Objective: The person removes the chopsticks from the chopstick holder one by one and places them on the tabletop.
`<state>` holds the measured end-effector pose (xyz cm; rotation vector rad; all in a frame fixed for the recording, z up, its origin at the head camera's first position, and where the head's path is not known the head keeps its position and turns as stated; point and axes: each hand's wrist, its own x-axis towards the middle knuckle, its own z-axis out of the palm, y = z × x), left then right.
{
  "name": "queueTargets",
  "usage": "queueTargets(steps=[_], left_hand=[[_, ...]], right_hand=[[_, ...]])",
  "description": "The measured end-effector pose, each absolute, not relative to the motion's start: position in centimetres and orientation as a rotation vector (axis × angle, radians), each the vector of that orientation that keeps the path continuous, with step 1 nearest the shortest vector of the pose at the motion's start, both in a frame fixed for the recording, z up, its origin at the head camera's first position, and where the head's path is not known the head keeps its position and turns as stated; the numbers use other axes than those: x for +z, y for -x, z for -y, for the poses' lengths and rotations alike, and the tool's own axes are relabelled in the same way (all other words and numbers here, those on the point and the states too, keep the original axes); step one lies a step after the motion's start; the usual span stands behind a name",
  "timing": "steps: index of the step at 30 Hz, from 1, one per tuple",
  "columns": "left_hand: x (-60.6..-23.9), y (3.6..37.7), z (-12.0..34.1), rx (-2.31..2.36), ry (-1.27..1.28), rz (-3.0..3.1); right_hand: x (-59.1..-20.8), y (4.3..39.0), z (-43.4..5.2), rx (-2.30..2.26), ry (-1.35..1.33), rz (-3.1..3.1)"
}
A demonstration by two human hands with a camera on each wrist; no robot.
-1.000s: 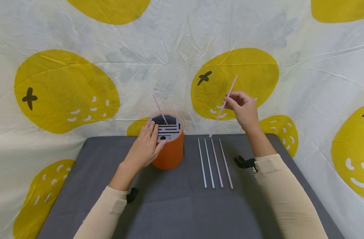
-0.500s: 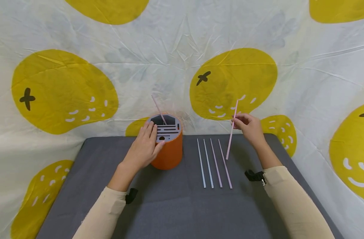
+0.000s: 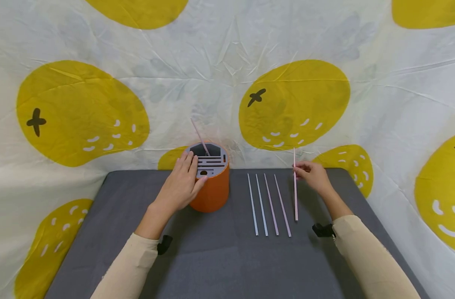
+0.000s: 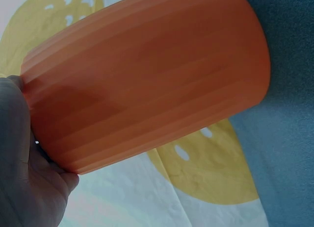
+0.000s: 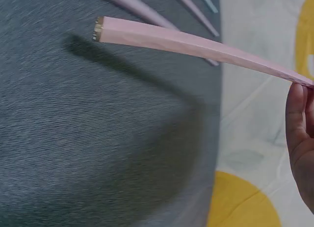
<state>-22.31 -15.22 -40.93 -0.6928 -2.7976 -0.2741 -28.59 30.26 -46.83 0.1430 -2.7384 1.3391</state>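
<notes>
My right hand (image 3: 312, 173) pinches a thin pink stick (image 3: 295, 189) (image 5: 196, 44) near its far end; the stick's near tip hangs just above the grey mat (image 3: 220, 257), right of a row of several pale sticks (image 3: 269, 204). My left hand (image 3: 182, 182) rests against the orange cylindrical holder (image 3: 211, 189) (image 4: 147, 85), fingers laid on its grey slotted top (image 3: 209, 161) and side. One pink stick (image 3: 200, 137) stands tilted in a slot of the holder.
A white cloth with yellow blobs (image 3: 294, 99) hangs behind and around the mat. The mat's far edge runs just behind the holder. Bare mat lies in front of the sticks and holder.
My right hand has come down and toward me with the pink stick, from raised before the cloth to low beside the row of sticks. The left hand stayed on the holder.
</notes>
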Motion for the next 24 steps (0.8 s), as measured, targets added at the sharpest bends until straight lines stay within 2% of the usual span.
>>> queueTargets(steps=[18,24], left_hand=[[-41.0,22.3,15.3,-0.276,0.678,2.808],[-40.9,22.3,15.2,-0.279,0.681,2.82]], right_hand=[[-50.5,28.6,-30.4,1.258,-0.096,3.01],[-51.4,28.5,-30.8,1.387,-0.015,3.022]])
